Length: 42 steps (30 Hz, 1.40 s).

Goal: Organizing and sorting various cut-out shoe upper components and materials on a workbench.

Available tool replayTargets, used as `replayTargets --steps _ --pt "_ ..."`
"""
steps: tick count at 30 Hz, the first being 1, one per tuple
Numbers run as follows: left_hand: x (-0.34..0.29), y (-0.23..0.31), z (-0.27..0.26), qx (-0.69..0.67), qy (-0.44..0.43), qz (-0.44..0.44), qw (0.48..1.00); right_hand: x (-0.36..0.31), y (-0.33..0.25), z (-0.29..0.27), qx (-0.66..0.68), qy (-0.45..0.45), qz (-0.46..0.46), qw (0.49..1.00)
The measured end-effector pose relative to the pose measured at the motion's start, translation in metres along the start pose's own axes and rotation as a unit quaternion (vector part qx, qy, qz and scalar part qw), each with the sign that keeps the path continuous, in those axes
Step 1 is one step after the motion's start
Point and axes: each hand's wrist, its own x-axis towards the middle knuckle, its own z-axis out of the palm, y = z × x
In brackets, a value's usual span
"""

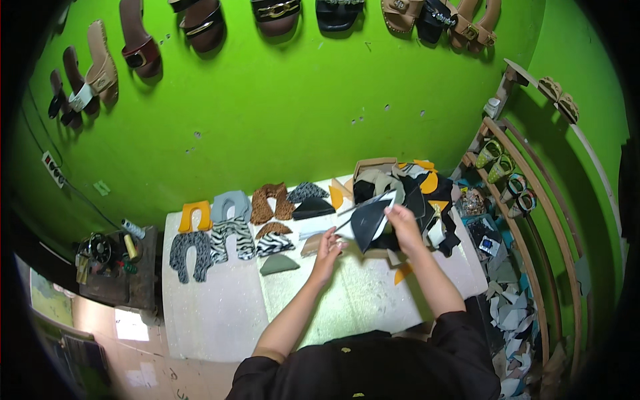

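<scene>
My right hand (405, 229) grips a dark leather piece (369, 223) with a pale underside, held up over the table (303, 320). A thin dark strip runs beside that piece, its lower end close to the fingertips of my left hand (325, 255). The fingers of my left hand are slightly apart, and nothing clear shows in them. Below lie a tan cut piece (311, 245) and a green half-round piece (279, 265). Behind the held leather, a box (375, 162) overflows with cut scraps in black, grey and orange.
Cut pieces lie in rows at left, including zebra-print (233, 238) and orange (195, 216) ones. A sewing machine (100, 250) stands at far left. Sandals (202, 30) hang on the green wall. At right are a wooden rack (527, 230) and a scrap heap (510, 313).
</scene>
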Motion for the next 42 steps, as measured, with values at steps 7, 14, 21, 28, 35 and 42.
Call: replayTargets --steps 7,14,21,28,35,42 --pt "-0.075 -0.029 -0.064 0.13 0.121 -0.066 0.982 -0.109 0.138 0.051 -0.267 -0.058 0.151 0.95" --pt "-0.127 -0.059 -0.059 0.42 0.055 -0.044 0.905 -0.161 0.148 0.071 -0.53 0.042 0.067 0.845" --pt "-0.128 -0.066 -0.044 0.522 0.038 -0.041 0.851 -0.172 0.148 0.067 -0.52 0.019 0.057 0.852" --pt "-0.133 -0.062 -0.037 0.514 0.06 -0.104 0.849 -0.152 0.148 0.048 -0.503 0.03 0.077 0.86" --pt "-0.132 -0.07 -0.049 0.497 0.026 0.014 0.867 -0.14 0.159 0.053 -0.461 -0.017 0.105 0.881" --pt "-0.142 -0.044 -0.073 0.104 0.066 -0.091 0.988 -0.137 0.15 0.064 -0.553 -0.015 0.142 0.821"
